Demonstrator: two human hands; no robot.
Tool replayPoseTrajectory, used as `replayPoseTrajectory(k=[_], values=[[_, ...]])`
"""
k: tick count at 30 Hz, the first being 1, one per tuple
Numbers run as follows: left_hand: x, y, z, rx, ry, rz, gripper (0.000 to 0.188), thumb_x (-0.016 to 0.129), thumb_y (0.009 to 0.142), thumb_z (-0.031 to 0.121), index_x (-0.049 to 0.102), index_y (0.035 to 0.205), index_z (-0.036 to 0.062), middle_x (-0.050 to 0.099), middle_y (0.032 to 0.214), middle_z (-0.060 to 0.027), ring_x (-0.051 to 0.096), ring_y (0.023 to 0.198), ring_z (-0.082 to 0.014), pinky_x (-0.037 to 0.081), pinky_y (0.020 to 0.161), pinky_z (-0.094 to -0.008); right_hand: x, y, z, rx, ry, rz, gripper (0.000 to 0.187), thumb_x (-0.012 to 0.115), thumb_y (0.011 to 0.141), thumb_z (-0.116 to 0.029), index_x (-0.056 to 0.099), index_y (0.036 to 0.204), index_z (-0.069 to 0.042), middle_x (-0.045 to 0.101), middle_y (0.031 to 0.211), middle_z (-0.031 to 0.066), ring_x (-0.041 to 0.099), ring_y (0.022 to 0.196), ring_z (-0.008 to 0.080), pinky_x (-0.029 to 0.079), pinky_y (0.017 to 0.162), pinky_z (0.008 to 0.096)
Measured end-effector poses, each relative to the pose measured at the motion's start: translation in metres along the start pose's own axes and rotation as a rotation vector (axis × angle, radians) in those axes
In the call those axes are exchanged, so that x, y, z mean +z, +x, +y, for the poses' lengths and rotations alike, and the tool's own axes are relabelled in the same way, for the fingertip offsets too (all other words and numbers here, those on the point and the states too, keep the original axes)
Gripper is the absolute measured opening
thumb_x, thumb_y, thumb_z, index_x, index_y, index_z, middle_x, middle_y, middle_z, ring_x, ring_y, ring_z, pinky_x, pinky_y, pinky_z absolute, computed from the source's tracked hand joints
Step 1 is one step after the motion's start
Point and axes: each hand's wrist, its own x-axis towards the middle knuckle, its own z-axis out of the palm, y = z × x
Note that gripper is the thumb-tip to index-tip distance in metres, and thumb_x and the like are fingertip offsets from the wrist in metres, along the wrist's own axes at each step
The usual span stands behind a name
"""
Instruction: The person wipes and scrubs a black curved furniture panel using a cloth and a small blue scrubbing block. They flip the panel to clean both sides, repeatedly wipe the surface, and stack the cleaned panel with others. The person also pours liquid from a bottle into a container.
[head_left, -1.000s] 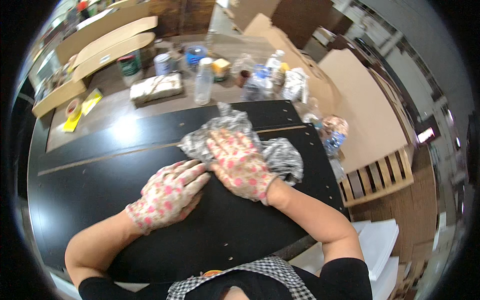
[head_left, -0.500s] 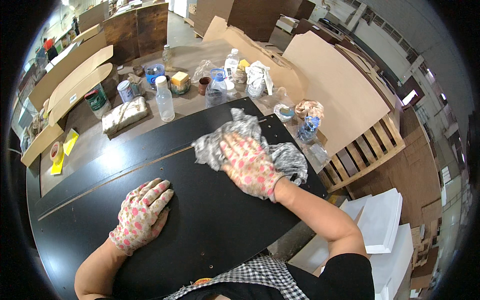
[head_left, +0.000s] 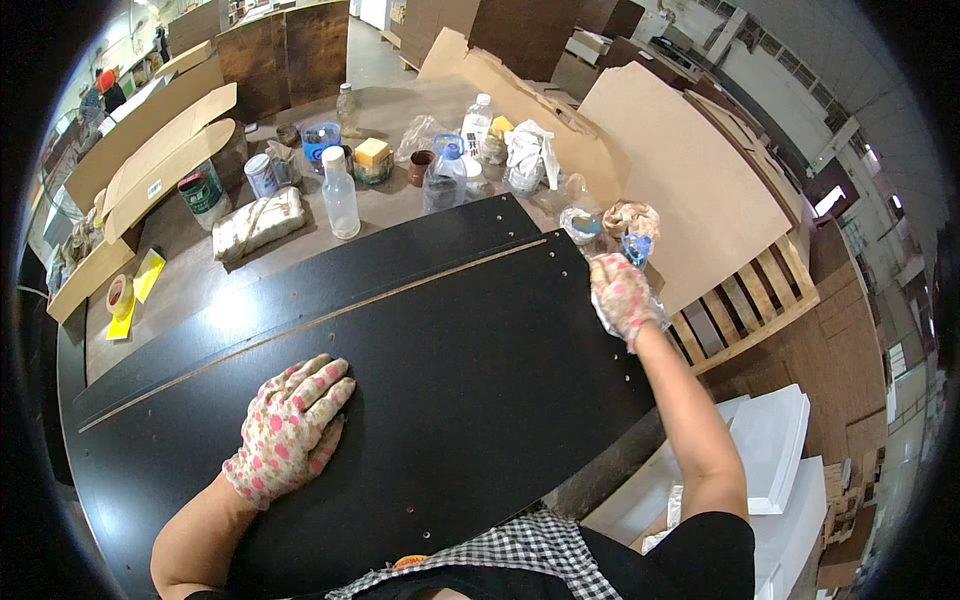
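Note:
A large black panel [head_left: 440, 360] with a narrow brown groove and small holes along its edges lies in front of me. My left hand [head_left: 290, 430], in a floral work glove, rests flat on it, fingers stretched out and nothing held. At the panel's right edge is my right hand [head_left: 624, 296], gloved alike and slightly blurred, its fingers bent downward. Something whitish shows beneath it, too hidden to name. Close behind that hand stands a clear plastic bottle with a blue top [head_left: 637, 248]. The grey rag cannot be seen now.
Behind the panel stand a clear squeeze bottle [head_left: 341, 200], a blue-capped jug [head_left: 445, 180], a yellow sponge [head_left: 373, 155] on a jar, and a wrapped white bundle [head_left: 258, 224]. A tape roll [head_left: 119, 296] lies left. Boards on a wooden pallet [head_left: 745, 305] and white panels [head_left: 768, 445] are right.
My right hand has gone from the middle of the panel to its right edge. The grey rag has left the panel's surface. My left hand stays nearly in place.

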Motion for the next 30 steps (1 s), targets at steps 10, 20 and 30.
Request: replayPoseTrajectory(k=[10, 20, 30], values=[[-0.002, 0.006, -0.003, -0.066, 0.022, -0.060, 0.039, 0.064, 0.086, 0.013, 0.062, 0.124, 0.0059, 0.057, 0.136, -0.0154, 0.052, 0.130, -0.0342, 0.040, 0.110, -0.0468, -0.068, -0.013, -0.026, -0.037, 0.292, 0.201, 0.021, 0.062, 0.092, -0.012, 0.068, 0.112, -0.006, 0.068, 0.108, 0.0157, 0.068, 0.096, 0.0301, 0.054, 0.085, 0.0378], [0.002, 0.008, -0.003, -0.033, 0.005, -0.004, 0.041, 0.066, 0.083, 0.010, 0.060, 0.123, 0.0054, 0.057, 0.134, -0.0166, 0.053, 0.127, -0.0368, 0.043, 0.104, -0.0497, -0.006, 0.027, -0.103, -0.226, 0.100, 0.011, 0.022, 0.057, 0.088, -0.014, 0.064, 0.107, -0.004, 0.060, 0.108, 0.0201, 0.059, 0.098, 0.0383, 0.048, 0.087, 0.0472], [0.003, 0.007, -0.006, -0.016, -0.042, 0.013, 0.039, 0.068, 0.082, 0.010, 0.061, 0.121, 0.0058, 0.057, 0.133, -0.0156, 0.054, 0.126, -0.0361, 0.044, 0.104, -0.0490, 0.027, 0.051, -0.117, -0.454, -0.097, 0.050, 0.019, 0.055, 0.090, -0.014, 0.064, 0.101, -0.003, 0.061, 0.101, 0.0188, 0.058, 0.102, 0.0370, 0.047, 0.091, 0.0456]])
